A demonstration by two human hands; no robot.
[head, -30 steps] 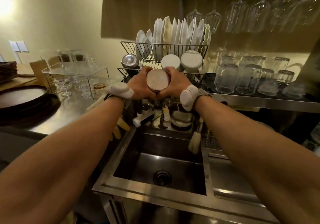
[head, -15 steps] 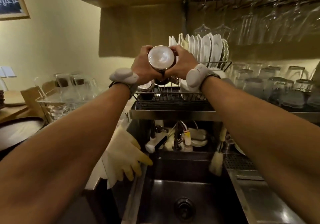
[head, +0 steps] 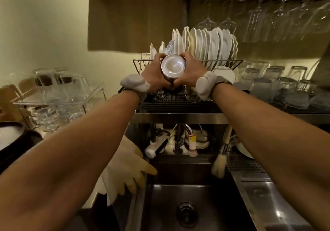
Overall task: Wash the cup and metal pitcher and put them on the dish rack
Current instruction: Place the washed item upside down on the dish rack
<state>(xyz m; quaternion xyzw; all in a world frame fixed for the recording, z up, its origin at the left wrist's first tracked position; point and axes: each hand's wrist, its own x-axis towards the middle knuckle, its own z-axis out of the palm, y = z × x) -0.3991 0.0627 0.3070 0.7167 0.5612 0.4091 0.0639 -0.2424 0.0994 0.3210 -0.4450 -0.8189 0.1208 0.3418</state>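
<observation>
No writing, brand or number can be read anywhere in the frame. The pale base of the cup [head: 173,66], at upper middle and turned toward the camera, shows only glare. The small bottle [head: 192,141] with a yellow band, under the shelf [head: 178,118] at mid-frame, is too blurred for any label to be made out.

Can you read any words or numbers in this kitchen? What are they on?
None can be read.
Small bottle behind the sink: any label is too blurred to read.
Base of the cup, gripped by the left hand and the right hand: only shine, no writing.
</observation>
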